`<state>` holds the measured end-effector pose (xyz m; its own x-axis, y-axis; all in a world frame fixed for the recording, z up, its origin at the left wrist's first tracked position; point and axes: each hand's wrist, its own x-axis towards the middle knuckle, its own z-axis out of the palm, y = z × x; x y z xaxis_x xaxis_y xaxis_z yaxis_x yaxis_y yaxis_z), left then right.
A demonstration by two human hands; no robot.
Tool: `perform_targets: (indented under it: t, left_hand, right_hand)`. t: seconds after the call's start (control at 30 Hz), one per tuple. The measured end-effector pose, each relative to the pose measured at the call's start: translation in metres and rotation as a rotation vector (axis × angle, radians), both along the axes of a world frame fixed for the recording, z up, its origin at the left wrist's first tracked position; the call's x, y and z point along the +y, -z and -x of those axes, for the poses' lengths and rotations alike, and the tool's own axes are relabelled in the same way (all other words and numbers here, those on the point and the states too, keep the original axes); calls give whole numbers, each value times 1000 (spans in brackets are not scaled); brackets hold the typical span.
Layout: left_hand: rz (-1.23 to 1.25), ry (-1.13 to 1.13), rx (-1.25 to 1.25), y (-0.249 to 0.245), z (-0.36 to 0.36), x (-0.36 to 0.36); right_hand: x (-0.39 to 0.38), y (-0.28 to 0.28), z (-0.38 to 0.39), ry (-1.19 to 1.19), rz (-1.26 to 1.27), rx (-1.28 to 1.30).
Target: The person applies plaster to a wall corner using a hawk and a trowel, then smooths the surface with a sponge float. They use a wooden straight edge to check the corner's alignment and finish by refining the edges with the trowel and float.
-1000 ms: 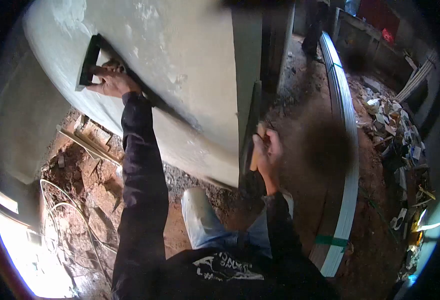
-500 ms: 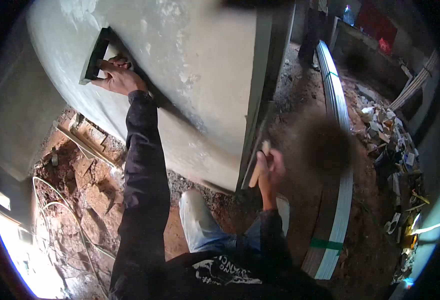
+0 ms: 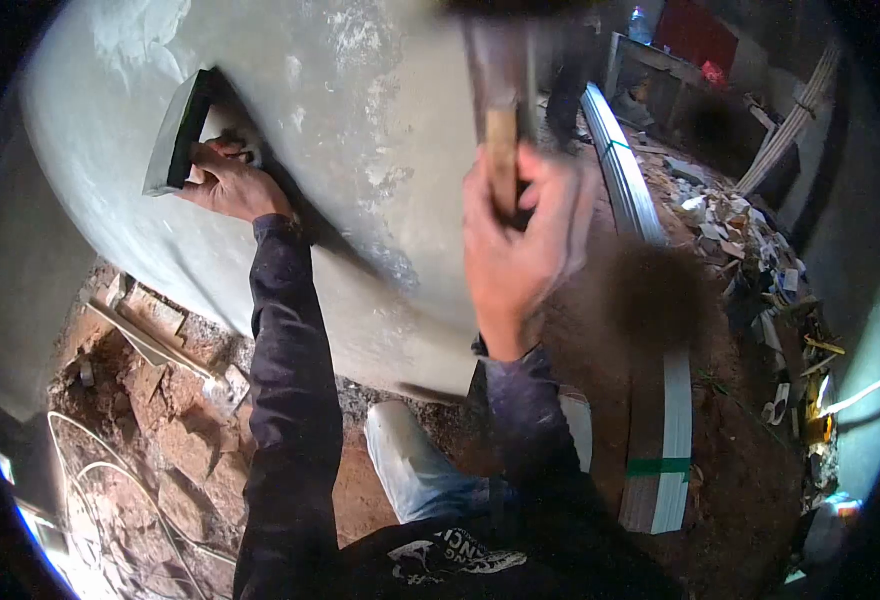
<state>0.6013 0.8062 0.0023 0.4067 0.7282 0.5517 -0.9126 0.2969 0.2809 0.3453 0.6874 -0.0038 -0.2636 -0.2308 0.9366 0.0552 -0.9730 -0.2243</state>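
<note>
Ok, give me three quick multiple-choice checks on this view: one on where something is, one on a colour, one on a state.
1. Where is the float?
A. lying on the dirt
B. against the wall, in the left hand
C. on the person's knee

2. What colour is the band round the bundle of white strips?
A. red
B. green
C. yellow

3. The right hand is:
A. open and empty
B. closed on a wooden handle
C. flat on the wall

Answers:
1 B, the left hand grips the float on the plaster at upper left.
2 B, a green band crosses the white strips near the bundle's near end.
3 B, the fingers wrap round the handle, which sticks up out of the fist.
</note>
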Motion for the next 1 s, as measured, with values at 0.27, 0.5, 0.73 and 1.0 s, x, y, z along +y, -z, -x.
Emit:
perform_targets:
  t: [0.27,0.5,0.73,1.0]
  left_hand:
    - [46,109,-100,5,-10,-3]
    - [57,110,10,-4,20,-4]
    - [84,133,-51,3,9,-7]
    - [68,133,-35,4,4,-9]
  right_hand:
    - [27,103,4,51,23,273]
    - [-10,-93,6,201,91,32]
    - [17,31,-7,201,128,297]
    - [-17,-174,0,277,247,-80]
